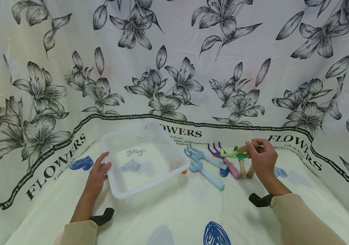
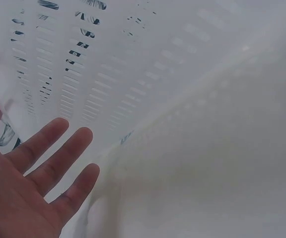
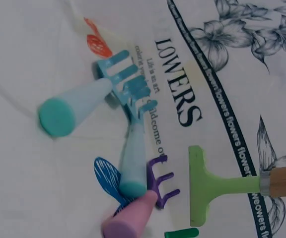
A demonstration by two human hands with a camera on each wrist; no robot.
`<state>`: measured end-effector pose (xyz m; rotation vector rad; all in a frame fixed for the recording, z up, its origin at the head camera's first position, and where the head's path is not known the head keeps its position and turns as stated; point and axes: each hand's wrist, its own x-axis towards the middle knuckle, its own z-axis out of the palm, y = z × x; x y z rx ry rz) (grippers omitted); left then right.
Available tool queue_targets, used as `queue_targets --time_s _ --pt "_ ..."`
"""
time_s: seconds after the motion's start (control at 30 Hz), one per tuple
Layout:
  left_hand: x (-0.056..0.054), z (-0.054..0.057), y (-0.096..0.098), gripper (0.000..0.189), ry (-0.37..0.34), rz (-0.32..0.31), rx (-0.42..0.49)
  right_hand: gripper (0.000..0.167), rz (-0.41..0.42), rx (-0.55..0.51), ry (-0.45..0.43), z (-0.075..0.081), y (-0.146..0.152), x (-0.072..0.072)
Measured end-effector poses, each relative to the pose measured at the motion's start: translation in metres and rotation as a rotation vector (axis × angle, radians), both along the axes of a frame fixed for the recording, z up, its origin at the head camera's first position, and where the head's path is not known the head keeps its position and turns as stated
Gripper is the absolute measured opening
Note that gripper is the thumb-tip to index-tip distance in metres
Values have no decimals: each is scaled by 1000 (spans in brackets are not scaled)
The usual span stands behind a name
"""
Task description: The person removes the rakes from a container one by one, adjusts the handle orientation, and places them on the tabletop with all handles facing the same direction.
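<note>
My left hand (image 1: 98,173) holds the near-left rim of a white plastic basket (image 1: 117,194) between thumb and forefinger. In the left wrist view, its other fingers (image 2: 58,163) are spread beside the slotted basket wall (image 2: 103,94). My right hand (image 1: 263,158) pinches the wooden handle (image 1: 247,147) of a small garden tool with a light green T-shaped head (image 3: 198,186). It is above two light blue hand rakes (image 1: 208,175) (image 1: 212,161), a purple hand rake with a pink handle (image 1: 231,168), and a dark green tool with a wooden handle (image 1: 243,168).
Another wooden handle (image 1: 250,172) lies beside the green tool, its head hidden. The tools lie on a white cloth (image 1: 186,217) printed with hearts, right of the basket. A flower-printed curtain (image 1: 174,47) rises behind everything.
</note>
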<state>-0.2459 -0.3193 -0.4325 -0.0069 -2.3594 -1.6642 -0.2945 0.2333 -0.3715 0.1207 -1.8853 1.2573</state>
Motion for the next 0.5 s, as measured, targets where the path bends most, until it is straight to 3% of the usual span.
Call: queue_targets --time_s 0.3,0.5 --pt "0 2 -1 62 1 -5 8 28 -239 104 66 -2 33 1" --pt "0 1 0 62 -1 -7 16 30 -302 142 47 -1 50 4"
